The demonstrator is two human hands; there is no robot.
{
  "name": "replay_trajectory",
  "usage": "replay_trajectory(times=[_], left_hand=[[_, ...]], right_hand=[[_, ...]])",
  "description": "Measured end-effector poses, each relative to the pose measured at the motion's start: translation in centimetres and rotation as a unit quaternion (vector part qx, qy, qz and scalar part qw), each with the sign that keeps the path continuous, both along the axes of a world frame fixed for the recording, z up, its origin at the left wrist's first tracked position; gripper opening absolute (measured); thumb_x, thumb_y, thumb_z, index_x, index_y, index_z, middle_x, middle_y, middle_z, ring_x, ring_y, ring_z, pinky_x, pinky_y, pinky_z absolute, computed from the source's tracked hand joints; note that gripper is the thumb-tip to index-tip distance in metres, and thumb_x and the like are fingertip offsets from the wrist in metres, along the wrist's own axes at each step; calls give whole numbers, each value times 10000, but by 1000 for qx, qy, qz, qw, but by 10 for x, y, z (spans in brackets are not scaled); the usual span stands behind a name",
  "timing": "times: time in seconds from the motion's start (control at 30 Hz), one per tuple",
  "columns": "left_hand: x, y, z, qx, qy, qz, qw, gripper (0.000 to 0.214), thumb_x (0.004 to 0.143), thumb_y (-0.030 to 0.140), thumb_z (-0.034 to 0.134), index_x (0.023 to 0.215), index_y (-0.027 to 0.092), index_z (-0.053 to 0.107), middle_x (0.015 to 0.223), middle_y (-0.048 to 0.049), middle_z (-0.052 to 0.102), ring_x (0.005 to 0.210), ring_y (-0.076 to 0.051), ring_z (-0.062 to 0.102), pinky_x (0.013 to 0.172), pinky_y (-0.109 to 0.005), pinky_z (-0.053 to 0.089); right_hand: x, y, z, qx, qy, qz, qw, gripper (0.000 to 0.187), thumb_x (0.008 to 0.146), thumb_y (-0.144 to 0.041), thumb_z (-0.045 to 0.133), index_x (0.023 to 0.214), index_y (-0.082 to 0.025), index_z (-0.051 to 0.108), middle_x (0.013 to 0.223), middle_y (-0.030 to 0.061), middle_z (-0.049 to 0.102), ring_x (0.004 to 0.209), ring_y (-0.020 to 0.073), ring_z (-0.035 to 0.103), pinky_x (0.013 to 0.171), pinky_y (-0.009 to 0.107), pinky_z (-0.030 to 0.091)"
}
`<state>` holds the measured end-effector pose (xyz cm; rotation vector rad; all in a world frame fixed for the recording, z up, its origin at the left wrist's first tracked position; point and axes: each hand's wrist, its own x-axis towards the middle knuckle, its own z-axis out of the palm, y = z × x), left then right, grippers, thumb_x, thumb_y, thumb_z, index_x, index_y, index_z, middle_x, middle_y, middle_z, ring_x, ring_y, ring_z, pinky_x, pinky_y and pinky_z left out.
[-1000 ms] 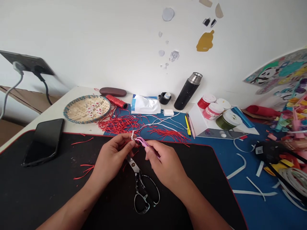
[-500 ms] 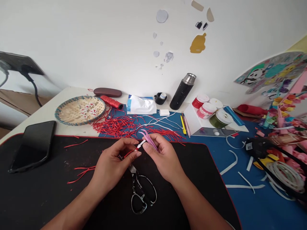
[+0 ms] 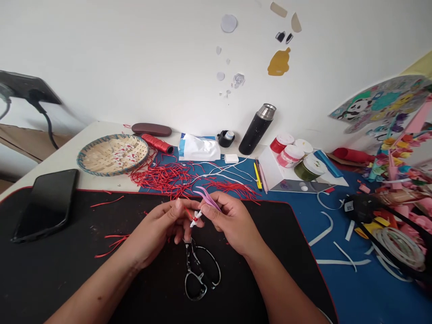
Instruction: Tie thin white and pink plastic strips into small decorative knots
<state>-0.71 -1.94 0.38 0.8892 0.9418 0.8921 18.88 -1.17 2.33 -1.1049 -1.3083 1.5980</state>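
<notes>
Between my hands is a small white strip piece (image 3: pixel 195 219) with red wound around its middle. A red cord (image 3: pixel 187 212) runs from it up to my left hand (image 3: pixel 165 225), whose thumb and index finger pinch the cord while the lower fingers curl loosely below. My right hand (image 3: pixel 227 218) pinches the upper end of the white piece between thumb and finger and keeps purple tweezers (image 3: pixel 209 200) in its grip, their tips pointing up and left. Black-handled scissors (image 3: pixel 197 274) lie on the black mat under my hands, with their blades partly hidden.
Red cord pieces (image 3: pixel 165 177) are heaped behind the mat (image 3: pixel 270 234), beside a red spool (image 3: pixel 157 143) and a woven basket (image 3: pixel 86 168) of small red-and-white pieces. A phone (image 3: pixel 47 202) lies left. Behind stand a black flask (image 3: pixel 256 130) and lidded jars (image 3: pixel 290 155); white strips lie right.
My left hand has shifted its hold from the white piece to the red cord, with its thumb raised. The white piece has turned and now points down to the left. My right hand stays nearly in place.
</notes>
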Motion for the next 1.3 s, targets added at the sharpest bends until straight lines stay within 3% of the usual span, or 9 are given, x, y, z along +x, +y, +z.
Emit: replay_trajectory(times=[0.2,0.37,0.57,0.67,0.83,1.1,1.3], left_hand=[[-2,0,2,-41,-11,-91,995,474,876,643,763,824,172,758,743,-84,769,540,-130,550,489,-237,356],[-4,0,3,-54,-4,-99,994,343,808,501,883,867,180,780,744,-61,775,565,-124,560,498,-224,345],[-2,1,1,-56,-11,-97,994,298,802,447,904,847,190,760,707,-28,764,555,-104,559,504,-206,361],[-1,3,-1,-40,1,-62,997,317,801,459,904,841,184,751,714,-19,756,545,-100,569,503,-207,388],[-1,5,-3,-12,8,49,999,326,783,425,916,942,190,757,732,-4,756,562,-116,619,506,-210,419],[-1,7,-1,26,43,125,991,325,771,435,912,908,189,751,659,6,735,557,-133,622,516,-221,451],[-1,6,-1,30,48,131,990,327,753,435,919,905,192,761,661,9,737,546,-122,607,517,-215,457]], right_hand=[[1,-1,0,14,-8,17,1000,283,924,-486,740,951,-205,714,817,3,687,630,121,557,528,238,403],[1,-1,-1,7,-7,19,1000,264,929,-465,727,952,-203,706,802,-2,673,635,122,556,537,238,400],[0,-1,-1,25,-35,2,999,257,962,-450,700,1003,-198,723,813,-2,663,648,125,560,549,243,405],[1,0,-3,47,-61,-21,997,255,987,-435,674,1070,-200,729,912,22,704,754,149,622,638,261,471],[2,0,-10,112,-110,-57,986,250,1022,-395,640,1181,-217,713,1056,47,745,953,200,680,837,315,522],[2,-4,-11,198,-194,-40,960,319,1102,-385,518,1224,-218,760,886,25,753,752,170,666,691,282,482],[1,-5,-11,262,-245,-21,933,294,1116,-312,503,1192,-216,771,1051,50,811,935,200,747,826,304,533]])
